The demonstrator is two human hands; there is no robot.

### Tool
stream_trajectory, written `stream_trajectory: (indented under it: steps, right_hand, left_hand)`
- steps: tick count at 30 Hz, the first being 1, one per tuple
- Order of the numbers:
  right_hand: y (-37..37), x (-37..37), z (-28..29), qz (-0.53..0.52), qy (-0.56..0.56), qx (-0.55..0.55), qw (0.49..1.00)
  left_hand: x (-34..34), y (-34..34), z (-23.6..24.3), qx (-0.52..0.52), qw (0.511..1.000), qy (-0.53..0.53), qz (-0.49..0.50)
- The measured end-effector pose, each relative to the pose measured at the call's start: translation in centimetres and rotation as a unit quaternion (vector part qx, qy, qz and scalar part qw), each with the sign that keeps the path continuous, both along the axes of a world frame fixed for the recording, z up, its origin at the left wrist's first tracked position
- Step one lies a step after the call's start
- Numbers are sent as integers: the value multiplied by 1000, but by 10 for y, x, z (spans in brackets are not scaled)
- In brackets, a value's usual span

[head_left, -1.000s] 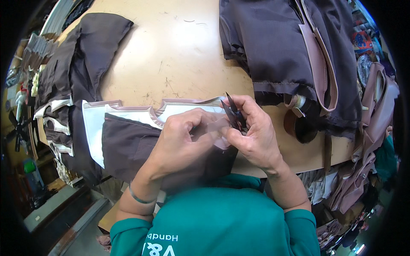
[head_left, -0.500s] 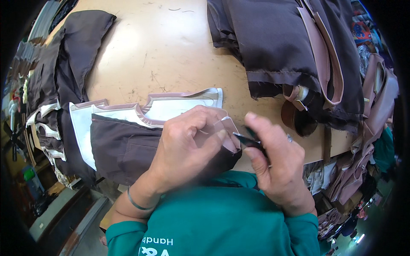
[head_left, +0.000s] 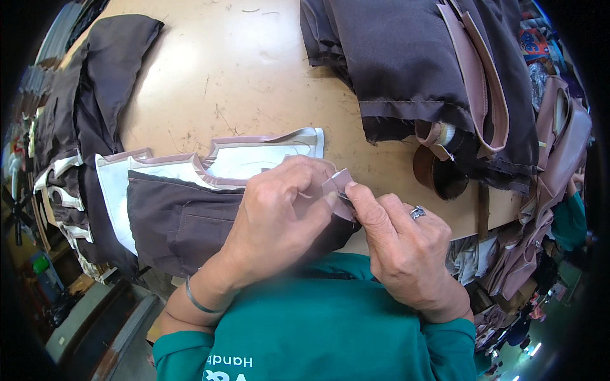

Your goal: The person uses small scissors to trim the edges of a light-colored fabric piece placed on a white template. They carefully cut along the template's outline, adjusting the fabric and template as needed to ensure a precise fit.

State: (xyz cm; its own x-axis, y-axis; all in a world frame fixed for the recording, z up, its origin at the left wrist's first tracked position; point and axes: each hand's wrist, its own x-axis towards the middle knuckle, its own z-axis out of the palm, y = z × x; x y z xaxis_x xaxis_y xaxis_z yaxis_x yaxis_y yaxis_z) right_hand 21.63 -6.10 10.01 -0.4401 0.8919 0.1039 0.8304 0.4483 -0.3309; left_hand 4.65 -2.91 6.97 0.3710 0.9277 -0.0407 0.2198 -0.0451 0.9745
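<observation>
My left hand is closed in a pinch on a folded pink leather piece with a pale edge. The piece stands up at the end of a dark brown lining that lies over white panels with pink edging. My right hand meets the left one at this piece, its thumb and forefinger pressed together. Between those fingers sits a small dark-bladed tool that looks like thread snips. Most of the tool is hidden behind the fingers, and whether its blades touch the leather is unclear.
Dark lining pieces with pink straps are stacked at the far right. Beside them sits a brown roll. More dark lining lies along the left edge of the table. Pink bag pieces hang at the right.
My right hand has come in to the left, up against the pink piece. Its fingers have closed around the dark-bladed tool, which showed more plainly before. The view has shifted slightly.
</observation>
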Motion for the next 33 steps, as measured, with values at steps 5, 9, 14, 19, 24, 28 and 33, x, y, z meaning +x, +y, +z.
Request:
stream_trajectory:
  steps: [5, 9, 14, 19, 24, 28, 33]
  right_hand:
    - [-1, -1, -4, -10, -14, 16, 1000]
    - [-2, 0, -9, -3, -60, 54, 997]
    - [-2, 0, -7, 1, -62, 53, 997]
    - [-2, -2, -5, -6, -36, 27, 999]
    - [-3, -1, -5, -2, -46, 29, 999]
    - [-4, -1, -6, 1, -59, 33, 998]
    - [-4, 0, -13, 10, -105, 106, 989]
  left_hand:
    - [0, -1, -3, 1, 1000, -6, 6]
    - [1, -2, -2, -14, 1000, -11, 12]
    - [0, -2, -2, -7, 1000, -5, 4]
    - [1, -3, -3, 3, 1000, -10, 1]
    - [2, -4, -5, 27, 1000, -7, 6]
    - [4, -5, -4, 0, 1000, -11, 13]
    - [5, -5, -4, -17, 1000, -12, 13]
